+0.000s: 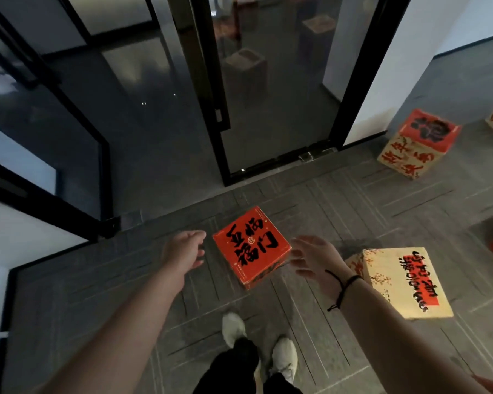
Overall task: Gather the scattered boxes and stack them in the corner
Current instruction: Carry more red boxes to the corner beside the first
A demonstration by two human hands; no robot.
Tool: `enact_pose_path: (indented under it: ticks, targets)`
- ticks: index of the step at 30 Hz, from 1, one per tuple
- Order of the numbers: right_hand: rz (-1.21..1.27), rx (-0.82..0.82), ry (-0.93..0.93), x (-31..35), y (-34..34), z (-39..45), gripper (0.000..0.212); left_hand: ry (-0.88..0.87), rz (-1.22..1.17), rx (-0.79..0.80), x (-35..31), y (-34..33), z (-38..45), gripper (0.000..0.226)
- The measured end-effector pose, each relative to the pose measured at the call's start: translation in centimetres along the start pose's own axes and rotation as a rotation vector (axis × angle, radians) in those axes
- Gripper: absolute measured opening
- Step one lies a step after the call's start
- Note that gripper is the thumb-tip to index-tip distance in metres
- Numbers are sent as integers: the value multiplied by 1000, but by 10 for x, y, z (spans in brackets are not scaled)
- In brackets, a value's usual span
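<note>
Two hands were held open on either side of the red box: the left hand just beside it, the right hand likewise, nothing gripped. The box was judged stiff, light cardboard, best clasped by opposite walls. Beyond it, right, another box stood.

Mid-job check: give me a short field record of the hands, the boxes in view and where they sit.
left hand: open, reaching down, just left of the red box, not touching it
right hand: open, just right of the red box, blurred; black cord on the wrist
red box: on the carpet between both hands, black lettering on top
cream box: on the carpet to the right of the red box, apart from it
red-topped box: farther right, near the white wall
glass door: beyond the red box, reflecting boxes
held: nothing yet
</note>
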State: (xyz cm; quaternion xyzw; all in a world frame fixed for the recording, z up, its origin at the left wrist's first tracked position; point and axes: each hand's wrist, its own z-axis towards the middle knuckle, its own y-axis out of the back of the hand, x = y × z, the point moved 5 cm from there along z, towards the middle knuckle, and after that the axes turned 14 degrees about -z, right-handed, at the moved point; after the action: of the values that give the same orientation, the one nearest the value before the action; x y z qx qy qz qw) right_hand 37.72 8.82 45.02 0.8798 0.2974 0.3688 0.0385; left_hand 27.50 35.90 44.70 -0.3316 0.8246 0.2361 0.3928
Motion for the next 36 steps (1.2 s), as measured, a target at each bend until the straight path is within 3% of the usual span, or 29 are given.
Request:
enact_pose_path:
  ticks: [6, 13, 27, 31, 36]
  targets:
    - [-102, -58, -63, 15, -5, 106, 33, 54, 70, 15, 10, -39, 100, 15]
    - [-190, -105, -164, -6, -30, 251, 30, 135, 153, -6, 53, -73, 242, 11]
    - [-380, -36, -360, -147, -84, 494, 64, 293, 232, -57, 220, -113, 422, 13]
    - [-410, -34, -377, -174, -94, 538, 68, 307, 280, -84, 264, -111, 469, 63]
    - [-437, 21, -400, -206, -108, 573, 73, 377, 298, -76, 307, -114, 502, 82]
